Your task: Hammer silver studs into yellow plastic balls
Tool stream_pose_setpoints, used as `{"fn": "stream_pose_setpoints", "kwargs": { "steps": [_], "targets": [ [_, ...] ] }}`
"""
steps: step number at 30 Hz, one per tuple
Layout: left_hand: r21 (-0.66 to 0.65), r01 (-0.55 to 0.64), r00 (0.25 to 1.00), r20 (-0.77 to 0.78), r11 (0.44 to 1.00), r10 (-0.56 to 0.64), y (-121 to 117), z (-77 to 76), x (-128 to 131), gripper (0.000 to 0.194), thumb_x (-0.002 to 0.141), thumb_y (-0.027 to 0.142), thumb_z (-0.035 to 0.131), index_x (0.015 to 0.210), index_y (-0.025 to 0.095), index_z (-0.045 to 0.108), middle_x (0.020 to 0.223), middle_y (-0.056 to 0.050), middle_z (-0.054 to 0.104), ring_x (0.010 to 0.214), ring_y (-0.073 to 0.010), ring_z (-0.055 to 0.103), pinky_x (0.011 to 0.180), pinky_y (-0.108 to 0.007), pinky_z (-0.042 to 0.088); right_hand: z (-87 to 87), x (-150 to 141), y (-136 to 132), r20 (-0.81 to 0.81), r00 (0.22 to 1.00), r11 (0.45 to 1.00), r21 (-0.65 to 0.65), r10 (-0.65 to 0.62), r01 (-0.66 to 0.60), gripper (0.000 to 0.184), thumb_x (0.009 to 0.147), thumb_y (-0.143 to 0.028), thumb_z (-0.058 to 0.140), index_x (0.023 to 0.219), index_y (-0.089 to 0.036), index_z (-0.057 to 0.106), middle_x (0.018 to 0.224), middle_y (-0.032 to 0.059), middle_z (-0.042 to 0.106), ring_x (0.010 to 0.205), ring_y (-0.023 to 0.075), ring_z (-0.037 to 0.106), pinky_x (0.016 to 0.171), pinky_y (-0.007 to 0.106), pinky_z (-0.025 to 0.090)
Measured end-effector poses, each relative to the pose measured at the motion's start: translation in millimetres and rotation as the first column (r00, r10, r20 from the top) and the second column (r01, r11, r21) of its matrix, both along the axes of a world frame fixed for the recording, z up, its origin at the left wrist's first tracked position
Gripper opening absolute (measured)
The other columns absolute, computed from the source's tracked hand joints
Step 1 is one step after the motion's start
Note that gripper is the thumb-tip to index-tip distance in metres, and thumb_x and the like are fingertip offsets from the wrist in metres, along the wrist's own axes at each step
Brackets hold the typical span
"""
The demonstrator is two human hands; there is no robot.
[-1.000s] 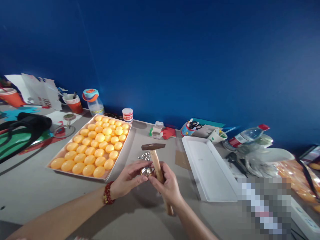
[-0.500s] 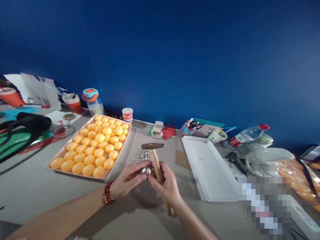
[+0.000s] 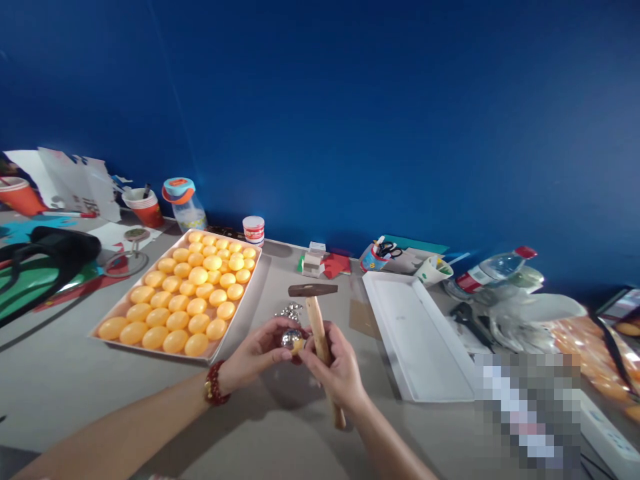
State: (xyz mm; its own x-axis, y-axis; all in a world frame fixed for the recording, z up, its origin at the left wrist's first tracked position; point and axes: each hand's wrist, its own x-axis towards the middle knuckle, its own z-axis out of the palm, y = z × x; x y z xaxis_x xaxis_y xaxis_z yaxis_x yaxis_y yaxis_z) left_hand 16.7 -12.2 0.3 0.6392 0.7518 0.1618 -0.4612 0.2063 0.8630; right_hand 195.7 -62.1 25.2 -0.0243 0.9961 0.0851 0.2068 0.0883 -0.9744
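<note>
My left hand [image 3: 260,350], with a red bead bracelet on its wrist, holds a shiny silver ball [image 3: 289,339] between thumb and fingers. A yellow patch shows on the ball's right side. Wrapped in my right hand [image 3: 337,373] is a hammer [image 3: 320,333] with a wooden handle and a dark metal head pointing up. The right thumb and fingertips come close to the ball; whether they touch it I cannot tell. Just behind my hands lies a small heap of shiny silver pieces [image 3: 290,311] on the grey table [image 3: 280,440].
To the left is a shallow box [image 3: 213,360] of orange balls. On the right lies a long white tray [image 3: 425,340]. Along the blue wall stand a lidded tub [image 3: 254,230], a pen cup [image 3: 373,259] and a plastic bottle [image 3: 493,270]. A power strip [image 3: 610,433] sits at the far right.
The hammer and my right hand have shifted slightly right, widening the gap to my left hand. The silver ball has turned so that its yellow patch shows.
</note>
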Motion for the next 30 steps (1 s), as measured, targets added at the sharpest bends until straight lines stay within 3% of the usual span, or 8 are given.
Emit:
{"fn": "stream_pose_setpoints", "kwargs": {
  "steps": [7, 11, 17, 23, 26, 30],
  "targets": [
    [-0.21, 0.055, 0.995, 0.095, 0.976, -0.036, 5.4, 0.9, 0.5, 0.029, 0.093, 0.035, 0.056, 0.117, 0.019, 0.061, 0.109, -0.011, 0.067, 0.076, -0.0171, 0.067, 0.076, -0.034, 0.052, -1.9, 2.7, 0.5, -0.054, 0.999, 1.0, -0.023, -0.002, 0.001, 0.026, 0.086, -0.035, 0.06, 0.105, -0.02, 0.051, 0.072, -0.0034, 0.058, 0.043, 0.0064, 0.043, 0.037, 0.018, 0.038],
    [-0.267, 0.052, 0.993, 0.113, 0.962, -0.022, 7.2, -0.1, 1.4, 0.033, 0.095, 0.039, 0.051, 0.112, 0.015, 0.065, 0.108, -0.014, 0.066, 0.073, -0.0158, 0.063, 0.073, -0.032, 0.052, -0.5, 2.7, 1.6, -0.078, 0.997, 0.998, -0.057, -0.015, 0.011, 0.026, 0.089, -0.04, 0.057, 0.104, -0.021, 0.051, 0.072, -0.0038, 0.059, 0.039, 0.0051, 0.04, 0.035, 0.017, 0.036],
    [-0.345, 0.033, 0.994, 0.105, 0.938, 0.004, 10.2, -5.6, 0.8, 0.029, 0.092, 0.031, 0.059, 0.116, 0.016, 0.066, 0.092, -0.006, 0.063, 0.071, -0.0134, 0.057, 0.073, -0.031, 0.05, -0.8, 3.2, 3.1, -0.081, 0.996, 0.996, -0.088, -0.021, 0.014, 0.028, 0.09, -0.042, 0.056, 0.107, -0.02, 0.05, 0.07, -0.0042, 0.059, 0.038, 0.0042, 0.04, 0.035, 0.016, 0.034],
    [-0.251, -0.015, 0.998, 0.062, 0.968, 0.032, 10.5, -2.1, 1.6, 0.029, 0.089, 0.033, 0.061, 0.115, 0.019, 0.061, 0.114, -0.011, 0.061, 0.087, -0.0182, 0.059, 0.079, -0.032, 0.047, -1.9, 2.7, 4.1, -0.062, 0.998, 0.997, -0.081, -0.016, 0.011, 0.024, 0.089, -0.038, 0.057, 0.104, -0.021, 0.052, 0.07, -0.0044, 0.058, 0.038, 0.0038, 0.04, 0.035, 0.015, 0.034],
    [-0.172, -0.093, 0.996, -0.027, 0.981, 0.089, 9.7, -2.7, 1.4, 0.02, 0.086, 0.033, 0.067, 0.099, 0.021, 0.057, 0.102, -0.004, 0.06, 0.07, -0.0102, 0.055, 0.067, -0.025, 0.045, -2.4, 2.6, 5.3, -0.07, 0.997, 0.996, -0.087, -0.019, 0.013, 0.024, 0.089, -0.038, 0.057, 0.105, -0.021, 0.052, 0.069, -0.0044, 0.059, 0.038, 0.0039, 0.041, 0.034, 0.015, 0.035],
    [-0.024, -0.183, 0.953, -0.251, 0.983, 0.171, 9.6, -9.7, -0.1, 0.021, 0.086, 0.035, 0.066, 0.093, 0.021, 0.051, 0.088, 0.002, 0.056, 0.048, -0.0028, 0.039, 0.045, -0.017, 0.031, -2.8, 2.3, 5.4, -0.082, 0.997, 0.996, -0.091, -0.015, 0.007, 0.026, 0.089, -0.039, 0.057, 0.106, -0.021, 0.052, 0.07, -0.0043, 0.059, 0.036, 0.0034, 0.04, 0.034, 0.016, 0.034]
  ]
}}
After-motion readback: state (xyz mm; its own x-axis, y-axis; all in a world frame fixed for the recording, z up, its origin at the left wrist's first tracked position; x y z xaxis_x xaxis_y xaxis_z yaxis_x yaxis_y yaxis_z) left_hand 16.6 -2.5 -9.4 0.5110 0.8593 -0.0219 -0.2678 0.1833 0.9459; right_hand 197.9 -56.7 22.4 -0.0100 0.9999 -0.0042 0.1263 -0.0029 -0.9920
